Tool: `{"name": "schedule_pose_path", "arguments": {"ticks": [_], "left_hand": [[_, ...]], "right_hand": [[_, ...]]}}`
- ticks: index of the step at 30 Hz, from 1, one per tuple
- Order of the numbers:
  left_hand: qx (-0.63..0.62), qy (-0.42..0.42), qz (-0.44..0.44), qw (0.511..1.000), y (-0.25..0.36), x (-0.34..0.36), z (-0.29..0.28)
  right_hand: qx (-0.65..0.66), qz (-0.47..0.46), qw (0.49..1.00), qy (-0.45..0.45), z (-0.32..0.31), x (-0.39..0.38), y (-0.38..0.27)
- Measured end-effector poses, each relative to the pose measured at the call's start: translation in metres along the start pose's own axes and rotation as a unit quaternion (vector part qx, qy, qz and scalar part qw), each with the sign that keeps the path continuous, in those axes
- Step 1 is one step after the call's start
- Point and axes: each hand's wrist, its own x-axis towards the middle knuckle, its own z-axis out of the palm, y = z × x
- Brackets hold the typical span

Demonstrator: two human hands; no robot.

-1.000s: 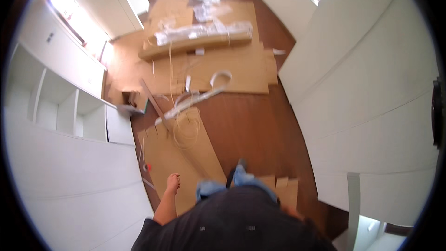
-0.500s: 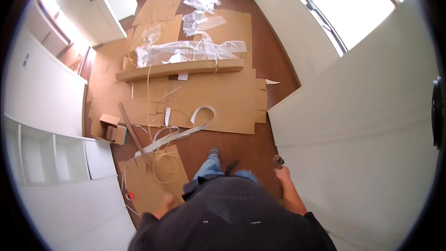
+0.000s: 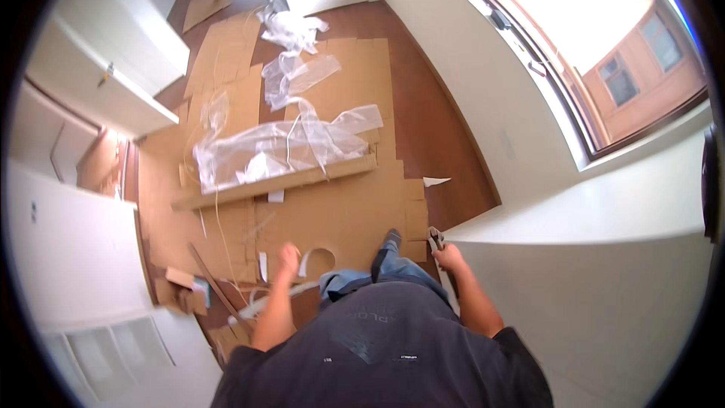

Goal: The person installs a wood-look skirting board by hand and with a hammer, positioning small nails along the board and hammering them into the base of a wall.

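Gripping a dark-handled hand tool, its exact kind too small to tell, the right hand is closed on the handle beside the near corner of a tall white panel. Metal head points forward, away from the body, perhaps to keep it clear of the leg. Left hand hangs well apart, fingers curled above flattened cardboard sheets; cannot tell if it holds anything. White curled strip just beside it. One foot forward over the cardboard, which probably shields the brown floor. Clear plastic film lies heaped along a long cardboard piece, likely packing set aside. Lower left: thin brown strip, small open cardboard box.
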Motion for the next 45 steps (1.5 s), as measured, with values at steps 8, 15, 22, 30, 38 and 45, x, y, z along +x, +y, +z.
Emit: {"name": "schedule_pose_path", "arguments": {"ticks": [8, 15, 22, 30, 38, 45], "left_hand": [[0.042, -0.234, -0.358, 0.903, 0.028, -0.022, 0.035], [0.168, -0.335, -0.323, 0.869, 0.107, 0.211, 0.07], [-0.015, -0.06, -0.013, 0.998, 0.332, 0.668, 0.126], [0.083, -0.148, 0.009, 0.985, 0.507, 0.851, 0.272], [0.094, -0.188, -0.158, 0.965, 0.529, 0.924, 0.29], [0.17, -0.293, -0.093, 0.936, 0.48, 1.194, 0.244]], "right_hand": [[-0.063, 0.067, 0.976, -0.197, -0.129, 0.191, -0.175], [-0.166, -0.187, 0.968, -0.021, -0.209, 0.363, -0.189], [-0.123, -0.193, 0.97, -0.077, -0.367, 0.474, -0.338], [-0.195, -0.267, 0.92, -0.209, -0.445, 0.699, -0.445], [-0.199, -0.221, 0.9, -0.32, -0.504, 0.878, -0.546], [-0.122, -0.144, 0.964, -0.186, -0.514, 1.022, -0.683]]}}
